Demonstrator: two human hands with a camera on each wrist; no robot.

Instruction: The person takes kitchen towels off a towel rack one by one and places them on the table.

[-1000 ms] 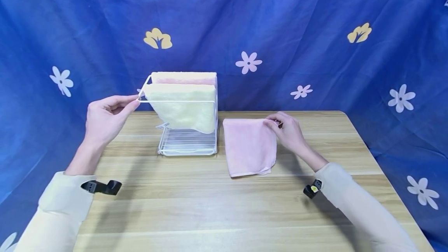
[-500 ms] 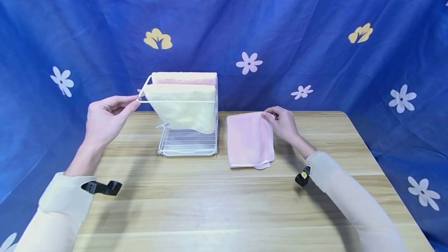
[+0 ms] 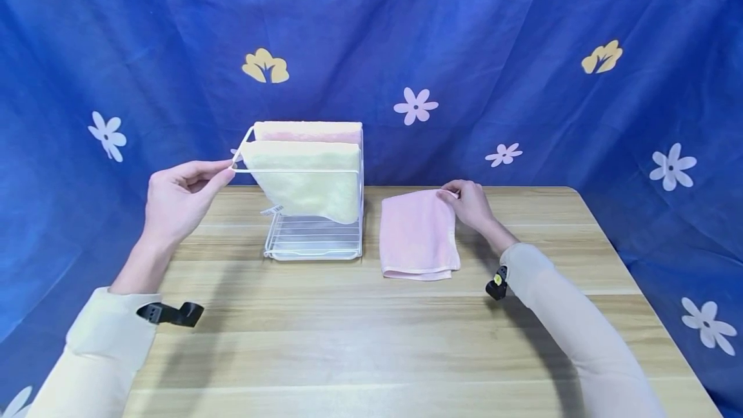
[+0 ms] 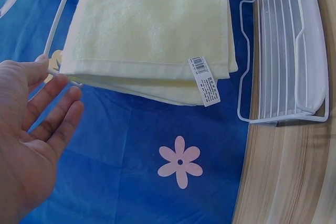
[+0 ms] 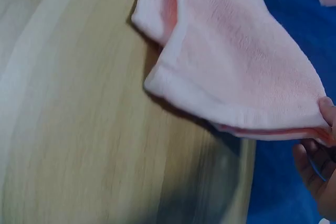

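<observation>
A person's left hand (image 3: 180, 202) pinched the near-left corner of a white wire rack (image 3: 313, 254) between thumb and fingertip, its other fingers loosely bent. The rack stood to that hand's right, with a pale yellow terry towel (image 3: 307, 186) draped inside it and a pink towel (image 3: 307, 136) hanging behind. From where I stood, the rack's front rail (image 3: 296, 171) looked bare.

The right hand (image 3: 469, 202) gripped the upper right corner of a folded, light pink terry cloth (image 3: 418, 234), which hung down to the hand's left and toward the person. I could not tell whether its lower hem touched the wooden table (image 3: 348, 334).

The step in hand seemed to be picking up this cloth while steadying the rack. Hanging it, I judged, would call for a higher lift and a move leftward to the bare rail, with the left hand holding firm.

The table's far edge and a blue flowered curtain (image 3: 336, 18) lay just beyond the right hand. Between cloth and rack was only a narrow gap, so a low swing could snag the wire. Bare wood gave ample room nearer the person and to the hand's right.
</observation>
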